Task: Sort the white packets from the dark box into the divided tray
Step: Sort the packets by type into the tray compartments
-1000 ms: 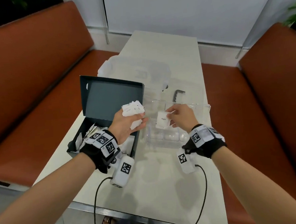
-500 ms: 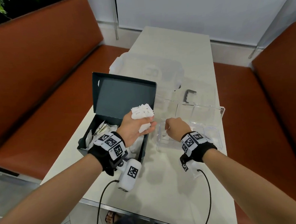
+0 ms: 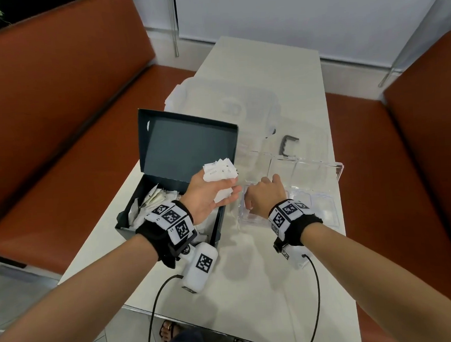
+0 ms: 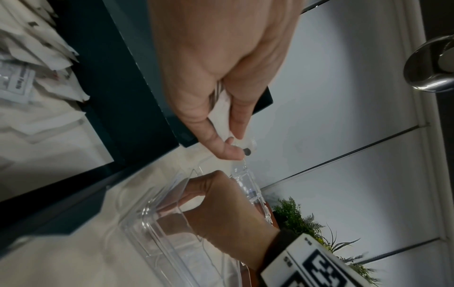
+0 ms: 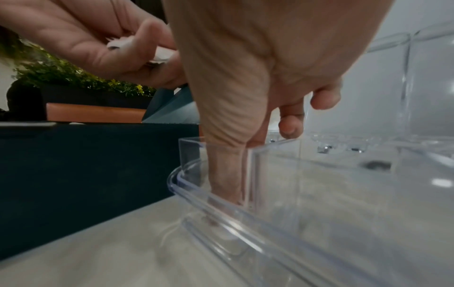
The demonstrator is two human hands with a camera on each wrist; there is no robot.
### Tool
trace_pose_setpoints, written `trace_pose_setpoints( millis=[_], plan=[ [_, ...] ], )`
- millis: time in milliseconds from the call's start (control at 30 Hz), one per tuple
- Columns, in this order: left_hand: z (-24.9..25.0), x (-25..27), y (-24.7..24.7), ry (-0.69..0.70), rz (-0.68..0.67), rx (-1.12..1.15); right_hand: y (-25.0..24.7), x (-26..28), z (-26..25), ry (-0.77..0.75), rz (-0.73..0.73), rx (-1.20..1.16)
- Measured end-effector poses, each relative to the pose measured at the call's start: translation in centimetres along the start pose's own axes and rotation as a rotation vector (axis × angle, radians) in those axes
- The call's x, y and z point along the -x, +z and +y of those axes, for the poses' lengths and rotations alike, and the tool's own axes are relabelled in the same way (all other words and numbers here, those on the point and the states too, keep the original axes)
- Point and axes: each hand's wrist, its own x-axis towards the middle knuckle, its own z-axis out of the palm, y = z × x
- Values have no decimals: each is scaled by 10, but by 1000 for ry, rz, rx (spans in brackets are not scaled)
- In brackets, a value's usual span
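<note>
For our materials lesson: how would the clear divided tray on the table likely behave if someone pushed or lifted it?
The clear divided tray looks like thin rigid plastic, so it probably stays stiff rather than flexing. It holds little that shows, so it is likely light and may slide easily on the smooth table. The right hand reaching into its near corner may help steady it.

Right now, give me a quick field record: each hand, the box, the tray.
left hand: grips a bunch of white packets above the box
right hand: down in the tray's near-left compartment; thumb inside it; no packet visible in it
box: open, lid upright, more packets inside
tray: clear, divided, right of the box; contents hard to tell
</note>
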Motion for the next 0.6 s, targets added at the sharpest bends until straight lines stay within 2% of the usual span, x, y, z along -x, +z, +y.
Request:
trace_pose_setpoints(
  millis=[300,433,533,600],
  plan=[
    [-4,-1,2,-28,-14,-5,2,0,-4,33,41,59],
    [-3,-2,7,-64,-6,4,-4,2,1,0,10,30],
    [2,-3,9,-103,-12,31,-22,8,13,-16,-41,-158],
    [4,-4,8,-109,-36,48,-39,16,24,14,16,-378]
  ],
)
